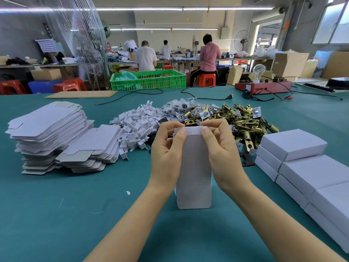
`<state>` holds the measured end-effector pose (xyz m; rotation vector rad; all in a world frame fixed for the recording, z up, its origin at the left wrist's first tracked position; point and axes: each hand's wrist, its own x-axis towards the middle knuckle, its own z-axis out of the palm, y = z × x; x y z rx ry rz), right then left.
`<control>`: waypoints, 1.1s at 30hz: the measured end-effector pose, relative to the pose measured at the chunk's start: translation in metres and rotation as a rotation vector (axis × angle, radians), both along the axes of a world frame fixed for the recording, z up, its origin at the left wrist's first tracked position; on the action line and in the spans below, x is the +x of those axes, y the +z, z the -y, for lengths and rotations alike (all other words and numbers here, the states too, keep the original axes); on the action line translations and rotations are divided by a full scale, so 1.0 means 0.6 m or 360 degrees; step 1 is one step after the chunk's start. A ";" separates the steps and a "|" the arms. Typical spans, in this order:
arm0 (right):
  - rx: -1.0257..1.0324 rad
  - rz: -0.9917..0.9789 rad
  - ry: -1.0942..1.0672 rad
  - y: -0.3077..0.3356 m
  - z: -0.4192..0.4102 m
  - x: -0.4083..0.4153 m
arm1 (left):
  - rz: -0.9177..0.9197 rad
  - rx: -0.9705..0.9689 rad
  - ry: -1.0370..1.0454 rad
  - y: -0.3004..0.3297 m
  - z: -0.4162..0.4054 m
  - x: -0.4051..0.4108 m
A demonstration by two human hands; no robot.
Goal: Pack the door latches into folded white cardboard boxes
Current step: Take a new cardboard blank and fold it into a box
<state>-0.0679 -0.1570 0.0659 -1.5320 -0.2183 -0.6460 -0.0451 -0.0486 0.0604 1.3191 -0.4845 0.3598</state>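
Both hands hold one flat white cardboard box blank [193, 173] upright above the green table [75, 214]. My left hand [166, 148] pinches its top left corner, thumb on the folded top flap. My right hand [219, 148] pinches the top right corner the same way. Behind the hands lies a heap of brass door latches [243, 120]. Closed white boxes [302, 167] are stacked in rows at the right.
At the left stand piles of flat box blanks [51, 129]. White cardboard inserts [136, 123] and small plastic bags of parts [177, 108] lie behind the hands. Farther back are cables, a red test fixture with a bulb [264, 86] and a green crate [149, 80]. People work at far benches.
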 end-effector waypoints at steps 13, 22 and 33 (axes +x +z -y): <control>-0.0009 0.0114 -0.0072 0.005 -0.006 -0.005 | 0.0008 -0.0018 0.0089 0.006 0.004 -0.004; -0.0097 0.0128 -0.0196 -0.003 -0.010 -0.001 | 0.0116 0.0097 0.0226 0.001 0.007 -0.004; -0.0075 0.0117 -0.0166 -0.003 -0.008 -0.002 | 0.0049 0.0034 0.0145 0.002 0.007 -0.004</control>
